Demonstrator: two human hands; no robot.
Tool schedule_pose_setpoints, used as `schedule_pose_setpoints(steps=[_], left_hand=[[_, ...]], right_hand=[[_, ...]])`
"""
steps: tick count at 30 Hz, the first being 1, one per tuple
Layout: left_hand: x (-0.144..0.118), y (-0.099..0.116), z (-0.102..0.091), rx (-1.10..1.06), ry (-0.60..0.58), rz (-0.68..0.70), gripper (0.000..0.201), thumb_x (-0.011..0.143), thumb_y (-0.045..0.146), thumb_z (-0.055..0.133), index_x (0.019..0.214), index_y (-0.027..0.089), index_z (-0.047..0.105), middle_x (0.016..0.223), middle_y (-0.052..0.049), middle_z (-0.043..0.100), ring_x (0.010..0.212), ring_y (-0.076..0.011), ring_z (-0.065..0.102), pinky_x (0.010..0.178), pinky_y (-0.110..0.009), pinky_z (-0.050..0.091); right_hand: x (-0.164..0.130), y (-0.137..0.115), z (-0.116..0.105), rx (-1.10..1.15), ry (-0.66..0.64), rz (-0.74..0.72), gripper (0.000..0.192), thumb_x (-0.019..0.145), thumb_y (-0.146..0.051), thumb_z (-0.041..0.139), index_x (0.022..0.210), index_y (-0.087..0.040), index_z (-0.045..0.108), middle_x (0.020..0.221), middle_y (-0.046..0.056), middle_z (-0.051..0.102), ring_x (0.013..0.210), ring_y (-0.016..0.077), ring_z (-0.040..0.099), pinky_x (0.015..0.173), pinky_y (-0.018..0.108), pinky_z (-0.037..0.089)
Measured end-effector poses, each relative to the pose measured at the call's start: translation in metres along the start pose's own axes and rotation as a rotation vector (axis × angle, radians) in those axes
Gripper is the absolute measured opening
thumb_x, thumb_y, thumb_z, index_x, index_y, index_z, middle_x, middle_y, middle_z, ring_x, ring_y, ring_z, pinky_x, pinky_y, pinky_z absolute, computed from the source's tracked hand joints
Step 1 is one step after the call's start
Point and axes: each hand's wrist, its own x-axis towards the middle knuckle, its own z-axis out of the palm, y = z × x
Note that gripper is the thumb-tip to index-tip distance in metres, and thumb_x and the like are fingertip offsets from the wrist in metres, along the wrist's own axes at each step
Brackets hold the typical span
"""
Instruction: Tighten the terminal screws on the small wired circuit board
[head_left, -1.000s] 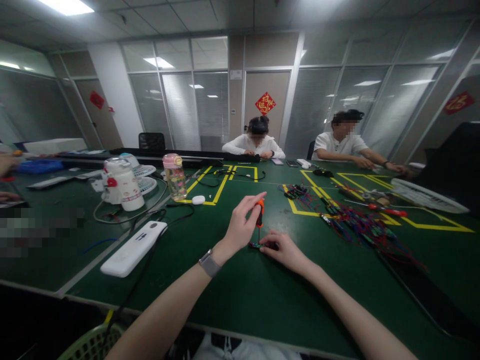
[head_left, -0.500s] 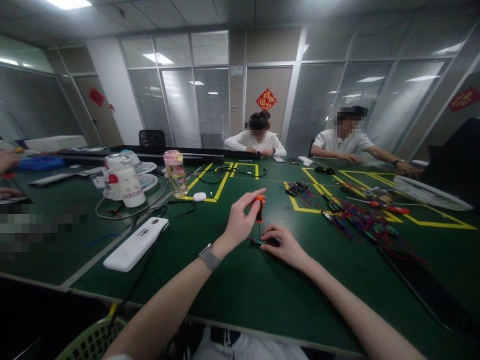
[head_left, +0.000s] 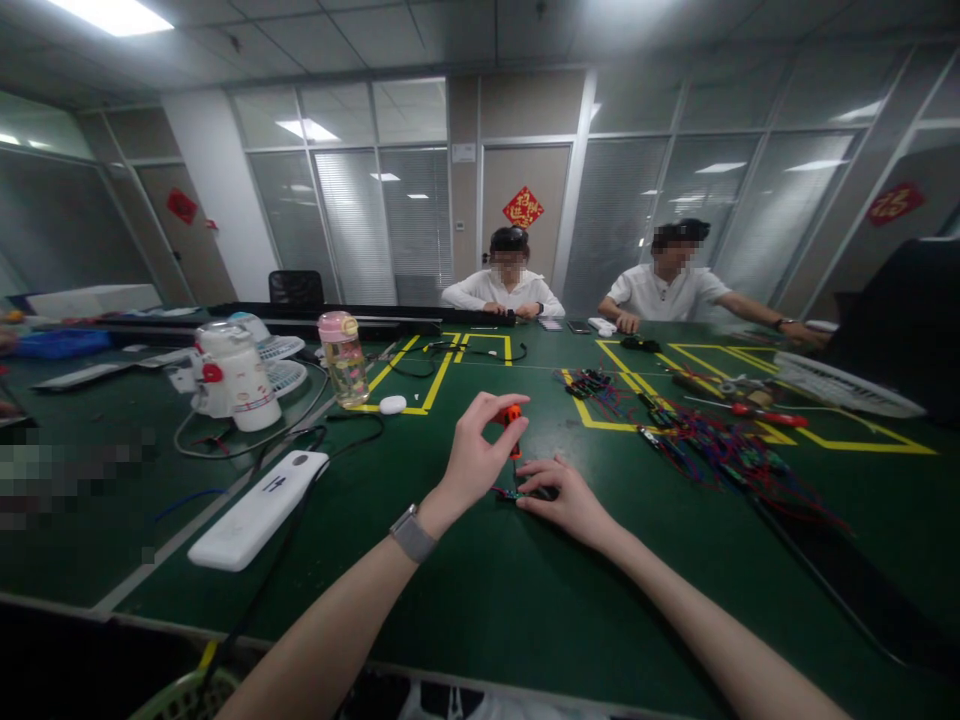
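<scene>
My left hand is closed around the handle of an orange and black screwdriver. The screwdriver stands nearly upright, its shaft pointing down at a small green circuit board on the table. Whether the tip touches the board is too small to tell. With its fingertips, my right hand presses the board's right end against the green table top. A dark part shows under the right palm, mostly hidden by the fingers.
To the right lies a heap of boards with red and blue wires, beside a red-handled tool. On the left are a white device, a white jug and a pink-lidded bottle. Two people sit across the table.
The view has tilted up slightly. My left fingers have shifted around the screwdriver's handle, thumb now across it. My right hand stays on the board. The person opposite has raised their head.
</scene>
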Motion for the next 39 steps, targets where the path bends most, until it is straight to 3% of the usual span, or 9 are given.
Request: schedule_pose_setpoints(steps=[5, 11, 15, 18, 24, 27, 29, 33, 39], left_hand=[[0.002, -0.0006, -0.0004, -0.147, -0.086, -0.029, 0.031, 0.095, 0.023, 0.047, 0.123, 0.022, 0.061, 0.11, -0.007, 0.062, 0.102, -0.0177, 0.06, 0.091, -0.032, 0.049], [0.0007, -0.0012, 0.0008, -0.049, 0.058, -0.056, 0.02, 0.087, 0.026, 0.061, 0.105, 0.021, 0.069, 0.095, -0.004, 0.058, 0.086, -0.0151, 0.059, 0.078, -0.026, 0.051], [0.0033, 0.002, -0.0011, -0.204, -0.067, -0.103, 0.03, 0.095, 0.023, 0.045, 0.118, 0.02, 0.064, 0.109, -0.007, 0.062, 0.098, -0.0176, 0.062, 0.089, -0.032, 0.05], [0.0039, 0.0007, -0.0002, -0.324, -0.07, -0.181, 0.03, 0.095, 0.023, 0.045, 0.119, 0.016, 0.061, 0.099, -0.007, 0.066, 0.089, -0.0172, 0.065, 0.084, -0.033, 0.053], [0.0039, -0.0022, -0.0014, -0.117, -0.024, -0.073, 0.023, 0.091, 0.024, 0.054, 0.108, 0.021, 0.068, 0.107, -0.007, 0.061, 0.095, -0.017, 0.061, 0.083, -0.029, 0.051], [0.005, -0.0021, -0.0032, -0.21, -0.086, -0.097, 0.03, 0.094, 0.022, 0.047, 0.12, 0.022, 0.063, 0.114, -0.008, 0.062, 0.104, -0.0191, 0.061, 0.092, -0.034, 0.05], [0.0045, -0.0024, -0.003, -0.252, -0.071, -0.127, 0.032, 0.094, 0.022, 0.046, 0.122, 0.021, 0.061, 0.11, -0.008, 0.063, 0.097, -0.0181, 0.063, 0.088, -0.033, 0.052], [0.0021, -0.0024, -0.0016, -0.113, 0.005, -0.102, 0.029, 0.09, 0.025, 0.056, 0.117, 0.022, 0.065, 0.1, -0.006, 0.06, 0.088, -0.0155, 0.061, 0.077, -0.027, 0.053], [0.0028, -0.0001, -0.0011, -0.238, -0.092, -0.136, 0.035, 0.095, 0.021, 0.046, 0.127, 0.021, 0.058, 0.11, -0.008, 0.062, 0.097, -0.0171, 0.063, 0.083, -0.03, 0.053]], right_hand=[[0.0007, -0.0035, -0.0022, 0.003, -0.015, 0.002, 0.01, 0.07, -0.03, 0.075, 0.078, -0.025, 0.076, 0.11, 0.007, 0.072, 0.116, 0.0295, 0.059, 0.112, 0.062, 0.013], [0.0008, -0.003, -0.0009, 0.0, -0.018, 0.006, 0.01, 0.071, -0.031, 0.075, 0.078, -0.024, 0.076, 0.111, 0.007, 0.072, 0.116, 0.0291, 0.058, 0.112, 0.061, 0.012], [0.0006, -0.0003, 0.0003, 0.006, -0.003, 0.005, 0.012, 0.07, -0.033, 0.075, 0.077, -0.023, 0.076, 0.111, 0.008, 0.072, 0.116, 0.0296, 0.059, 0.112, 0.061, 0.012], [0.0005, -0.0005, -0.0001, 0.007, -0.014, 0.005, 0.012, 0.07, -0.033, 0.075, 0.077, -0.024, 0.075, 0.111, 0.008, 0.072, 0.116, 0.0298, 0.058, 0.112, 0.061, 0.011], [0.0005, -0.0017, -0.0002, -0.001, -0.013, 0.007, 0.011, 0.071, -0.032, 0.074, 0.077, -0.024, 0.075, 0.112, 0.008, 0.072, 0.115, 0.0284, 0.059, 0.112, 0.061, 0.011], [0.0004, -0.0006, 0.0003, -0.004, -0.012, 0.003, 0.012, 0.071, -0.033, 0.074, 0.078, -0.024, 0.075, 0.112, 0.008, 0.072, 0.116, 0.0284, 0.059, 0.112, 0.06, 0.012], [0.0004, 0.0004, 0.0006, -0.007, -0.009, 0.003, 0.012, 0.071, -0.033, 0.074, 0.077, -0.024, 0.075, 0.112, 0.008, 0.072, 0.116, 0.0285, 0.058, 0.112, 0.06, 0.012], [0.0004, 0.0021, 0.0008, -0.013, -0.002, 0.003, 0.012, 0.07, -0.033, 0.075, 0.078, -0.024, 0.075, 0.113, 0.008, 0.071, 0.115, 0.0287, 0.059, 0.112, 0.059, 0.013], [0.0001, 0.0044, 0.0011, -0.013, -0.005, -0.006, 0.014, 0.072, -0.035, 0.073, 0.079, -0.024, 0.075, 0.113, 0.008, 0.071, 0.115, 0.029, 0.059, 0.112, 0.059, 0.014]])
